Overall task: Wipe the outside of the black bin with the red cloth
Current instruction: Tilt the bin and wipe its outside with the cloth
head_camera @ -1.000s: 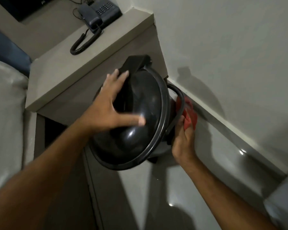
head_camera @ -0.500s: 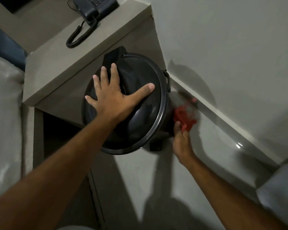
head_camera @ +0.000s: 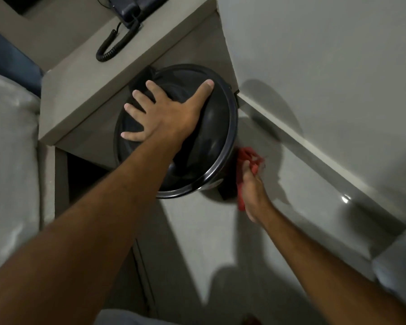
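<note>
Left hand [head_camera: 167, 116]: laid flat on the lid, fingers spread wide, so the black bin [head_camera: 218, 137] was kept steady.
Right hand [head_camera: 253, 186]: closed around the red cloth [head_camera: 246, 156], pressed against the bin's side by the wall.

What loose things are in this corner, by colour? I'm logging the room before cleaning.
Black: 2, the bin under the left hand and the phone on the ledge.
Red: 1, the cloth in the right hand.
Total: 3.
</note>
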A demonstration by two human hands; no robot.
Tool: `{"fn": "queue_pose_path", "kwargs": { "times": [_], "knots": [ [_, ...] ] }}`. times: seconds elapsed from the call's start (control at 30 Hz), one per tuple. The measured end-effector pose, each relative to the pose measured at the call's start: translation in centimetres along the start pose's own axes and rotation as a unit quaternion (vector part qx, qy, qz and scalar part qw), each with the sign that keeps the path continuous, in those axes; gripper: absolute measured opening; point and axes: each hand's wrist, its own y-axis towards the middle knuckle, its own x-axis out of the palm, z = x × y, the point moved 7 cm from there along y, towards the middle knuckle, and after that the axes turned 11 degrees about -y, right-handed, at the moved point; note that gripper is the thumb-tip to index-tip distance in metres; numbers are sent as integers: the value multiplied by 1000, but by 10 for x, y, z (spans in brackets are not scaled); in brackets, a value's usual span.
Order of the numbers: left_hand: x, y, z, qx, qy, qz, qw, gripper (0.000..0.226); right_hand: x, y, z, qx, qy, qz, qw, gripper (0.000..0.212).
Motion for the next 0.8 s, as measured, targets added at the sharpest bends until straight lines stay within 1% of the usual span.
{"fn": "queue_pose_path", "kwargs": {
  "times": [0.07,0.1,0.13,0.17,0.2,0.23,0.27,0.37,0.43,0.53,0.6,0.63,0.67,0.7,0.8],
  "knots": [
    [5,3,6,-16,11,-2,1000,144,7,-1,-10,-28,29,14,999,27],
    [6,4,9,-25,17,-3,1000,146,12,-2,-16,-43,53,2,998,28],
    [8,6,11,-33,23,-7,999,147,17,-4,-22,-39,66,-12,997,31],
    [9,8,11,-41,28,-13,999,147,20,-4,-26,-23,69,-19,997,44],
    [10,10,10,-48,34,-22,998,148,20,-4,-28,-4,64,-19,998,62],
    [11,13,7,-51,41,-33,997,148,19,-5,-27,9,68,-30,997,74],
    [12,15,3,-50,49,-44,997,147,20,-5,-26,14,75,-39,996,78],
    [14,18,-11,-35,73,-55,995,142,24,-10,-31,14,69,-53,996,77],
    [12,18,-15,-26,90,-47,995,140,27,-11,-41,-14,60,-51,997,77],
    [12,17,-12,-37,88,-39,995,139,34,-10,-59,-75,82,-43,993,64],
    [13,17,-12,-46,82,-38,995,139,37,-15,-56,-124,54,-20,991,45],
    [15,17,-12,-47,79,-41,995,140,35,-17,-44,-130,28,-10,991,39],
    [15,18,-12,-48,76,-45,995,140,30,-17,-24,-120,5,-2,993,39],
    [15,18,-14,-47,74,-47,995,139,21,-17,-2,-85,-12,3,996,39],
    [15,16,-14,-45,70,-55,995,136,-7,-14,49,40,-46,14,998,26]
  ]
}}
